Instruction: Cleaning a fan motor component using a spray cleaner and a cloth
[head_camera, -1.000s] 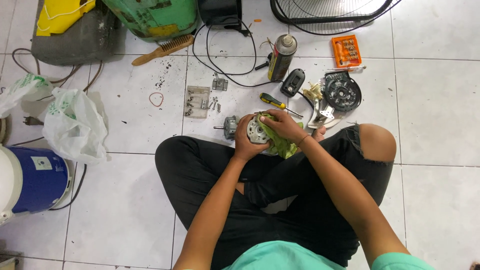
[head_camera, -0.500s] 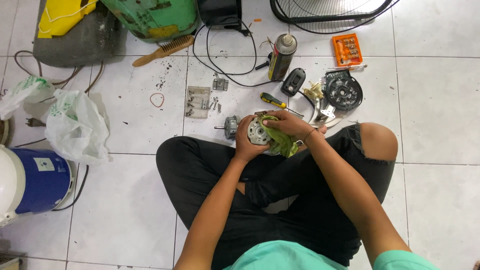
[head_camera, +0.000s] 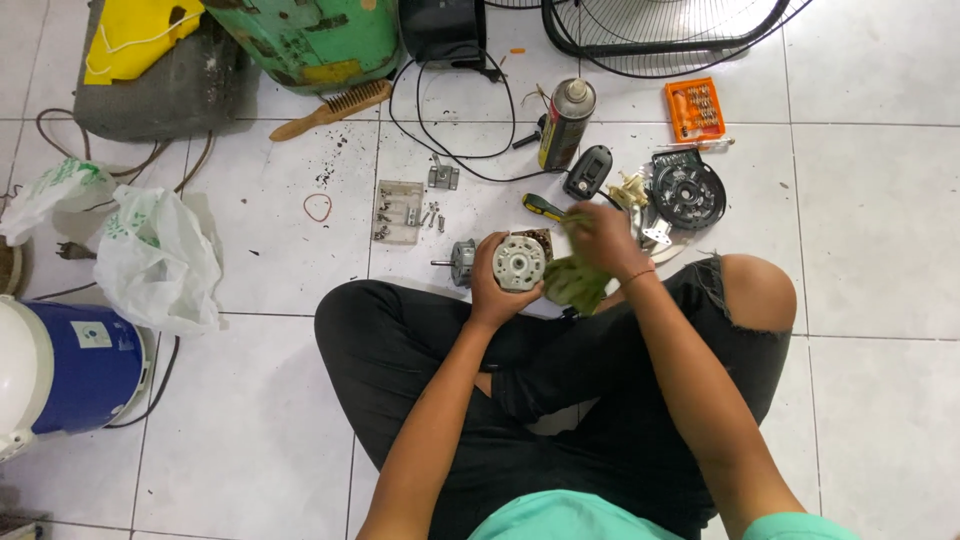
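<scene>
The person sits cross-legged on a white tiled floor (head_camera: 880, 420). The left hand (head_camera: 492, 290) holds a round metal motor (head_camera: 520, 263) just above the knees, its fingers (head_camera: 487, 252) curled round the casing's left side, thumb underneath. The right hand (head_camera: 600, 240) sits just right of the motor, fingers closed on a crumpled green rag (head_camera: 575, 285) that hangs below the palm and touches the motor's right edge.

On the floor beyond the hands: a small shafted metal part (head_camera: 460, 262) just left of the motor, a clear tray of screws (head_camera: 398, 212), a yellow-handled screwdriver (head_camera: 542, 206), a spray can (head_camera: 566, 122), a black cover (head_camera: 588, 172) and a round black housing (head_camera: 687, 190). An orange bit case (head_camera: 693, 109) lies near a fan grille (head_camera: 660, 30). A wooden brush (head_camera: 330, 108) lies by a green drum (head_camera: 315, 40), and a black cable (head_camera: 450, 130) loops between them. Well to the left are white plastic bags (head_camera: 150, 255) and a blue and white jug (head_camera: 60, 368)
</scene>
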